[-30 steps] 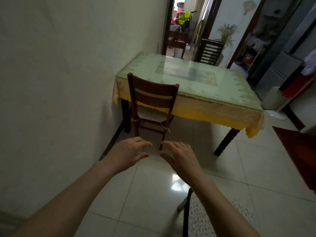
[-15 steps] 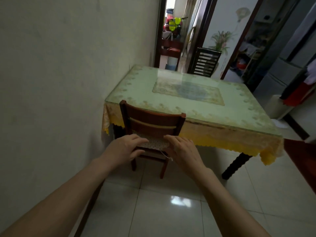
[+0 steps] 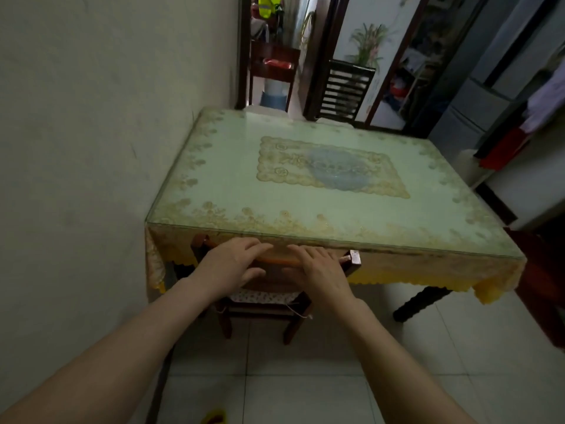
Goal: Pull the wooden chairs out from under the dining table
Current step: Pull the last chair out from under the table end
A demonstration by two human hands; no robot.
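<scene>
The fingers of the left hand are laid flat and slightly spread over the top rail of the wooden chair, with the thumb lower on the near face of the backrest; a closed grasp is not formed. The fingers of the right hand are stretched forward over the same rail, side by side with the left ones, and whether they are curled behind the rail cannot be told. Both hands are set on the backrest, the left nearer the rail's left end, the right nearer its right end, where the corner post is left uncovered. Both bare forearms are extended from the lower edge of the view toward the chair.

The chair is tucked under the near edge of the dining table — its backrest is touching or just beside the hanging yellow tablecloth, and its patterned seat cushion and front legs are seen below the hands, on the pale tiled floor. The chair is placed at the table's left near corner, close to the wall that the table's left side adjoins.

A second dark slatted chair is seen beyond the table's far edge — beside a doorway. A dark table leg is visible under the table's right near part.
</scene>
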